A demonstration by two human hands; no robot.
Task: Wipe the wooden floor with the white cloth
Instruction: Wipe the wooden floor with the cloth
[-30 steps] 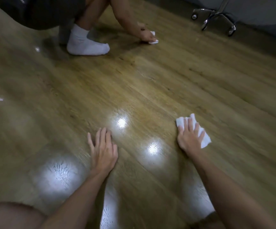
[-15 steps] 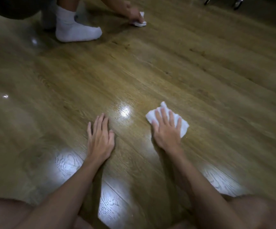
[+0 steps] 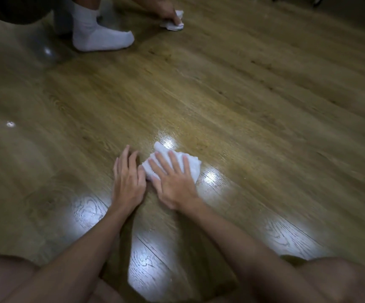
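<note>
- Crumpled white cloth (image 3: 178, 164) lies on the glossy brown wooden plank floor (image 3: 253, 101), under the right hand (image 3: 175, 182), whose fingers are spread flat, pressing it.
- Left hand (image 3: 128, 180) rests flat beside it, fingers relaxed.
- Wiping looks mid-course; most of the floor seems left.

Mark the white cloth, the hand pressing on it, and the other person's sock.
white cloth (image 3: 190, 164): head view, bare part right of the fingers.
right hand (image 3: 175, 184): head view, back of the hand.
white sock (image 3: 99, 37): head view, side of the foot.
</note>
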